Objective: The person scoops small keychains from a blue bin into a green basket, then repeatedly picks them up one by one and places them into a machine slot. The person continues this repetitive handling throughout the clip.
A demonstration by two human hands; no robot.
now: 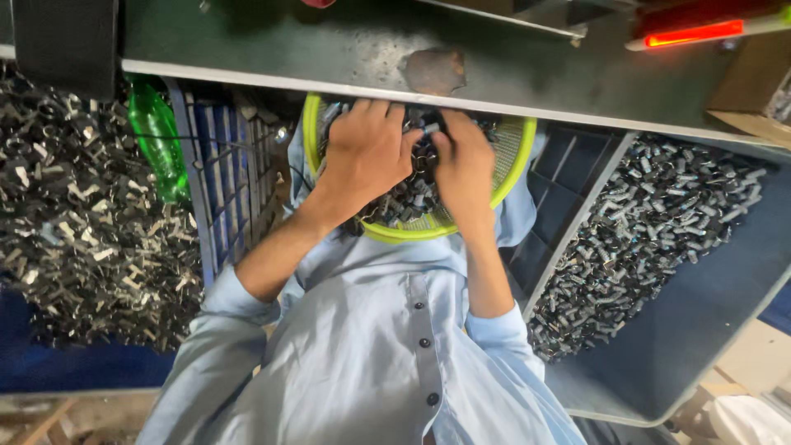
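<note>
We work both hands in the round yellow-green basket (511, 177) on our lap, under the table (272, 49) edge. Our left hand (367, 152) rests spread on the small dark metal parts (408, 202); our right hand (464, 165) pinches one between thumb and fingers. Best to lift one piece at a time. One basket, two side heaps, parts uncountable.

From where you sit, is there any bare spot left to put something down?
Yes: the blue tray is bare below and right of its heap of small metal parts. The dark bench top is mostly free left of its worn patch. It is crowded in the yellow-rimmed basket, where the left hand and right hand sit.
</note>
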